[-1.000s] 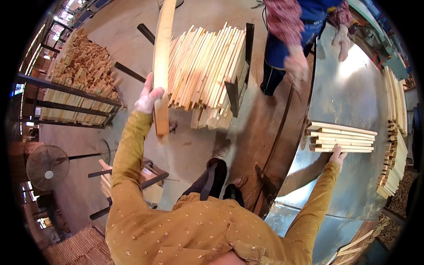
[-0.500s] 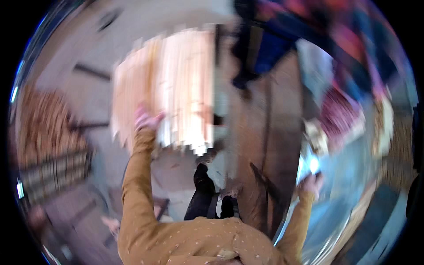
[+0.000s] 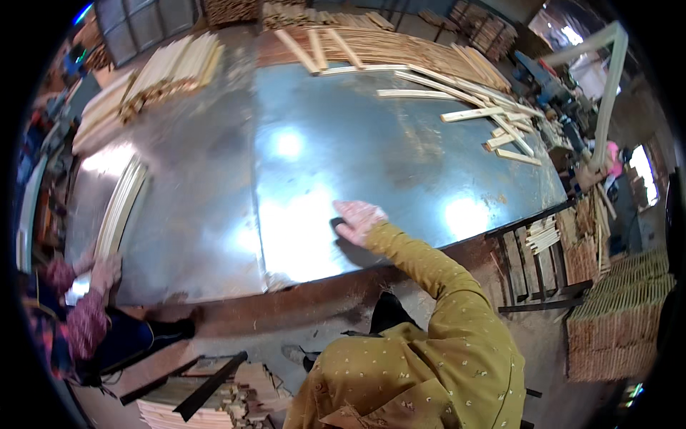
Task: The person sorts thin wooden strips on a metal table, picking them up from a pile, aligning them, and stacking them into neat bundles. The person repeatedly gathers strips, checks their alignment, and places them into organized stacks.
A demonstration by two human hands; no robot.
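Observation:
My right hand [image 3: 361, 217] reaches over the near part of a shiny metal-topped table [image 3: 314, 157]. Its fingers stretch to the left with the thumb apart, and nothing shows in it. Whether the palm rests on the metal or hovers just above, I cannot tell. My left hand is out of view. Pale wooden strips [image 3: 418, 94] lie loose and crossed on the far right of the table, well beyond my right hand. At the left end, a co-worker's two hands [image 3: 103, 270] hold a small bundle of long wooden strips [image 3: 123, 207] against the tabletop.
A pile of wooden strips [image 3: 175, 66] lies at the table's far left. Brown boards [image 3: 400, 48] line the far edge. A black metal rack [image 3: 536, 268] and a tall wood stack [image 3: 614, 314] stand at the right. Below left is a cart with wood pieces [image 3: 207, 390].
The view has swung from a stack of wooden strips, where my left hand was, to the metal table. My left hand has left the picture; my right hand now reaches over the tabletop.

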